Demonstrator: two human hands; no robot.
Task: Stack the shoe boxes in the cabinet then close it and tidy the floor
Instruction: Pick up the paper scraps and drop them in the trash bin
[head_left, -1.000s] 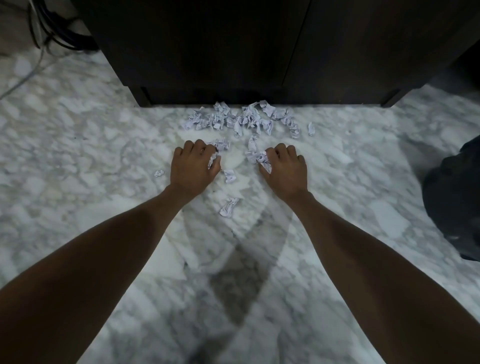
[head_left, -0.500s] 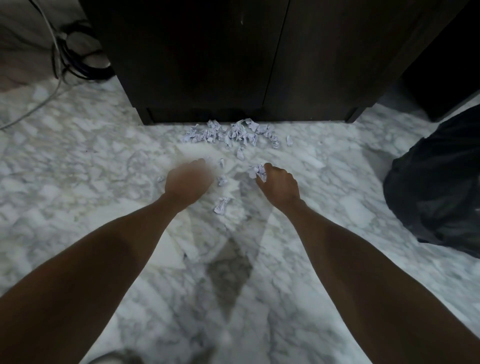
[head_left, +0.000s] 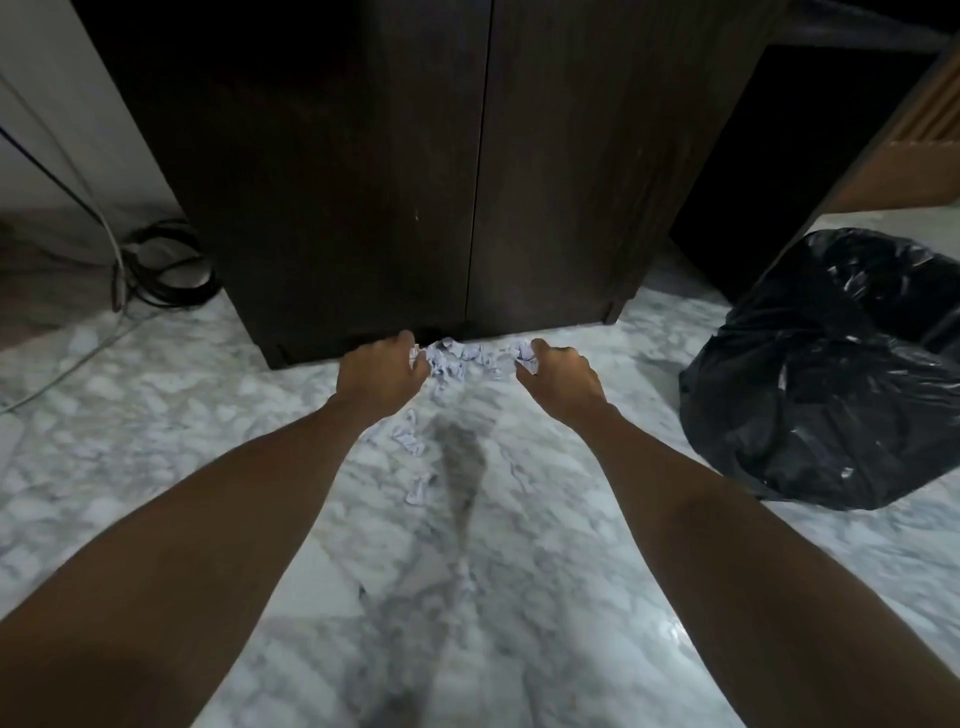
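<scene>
Crumpled paper scraps are lying on the marble floor against the closed cabinet; some risk sliding under its base (the gap looks dark) if raked carelessly. Both arms are reaching forward, the left hand and right hand each clutching scraps, flanking the pile.

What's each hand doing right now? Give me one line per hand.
Left hand: fingers curled, gripping crumpled paper scraps by the cabinet base.
Right hand: curled, pinching paper scraps.
</scene>
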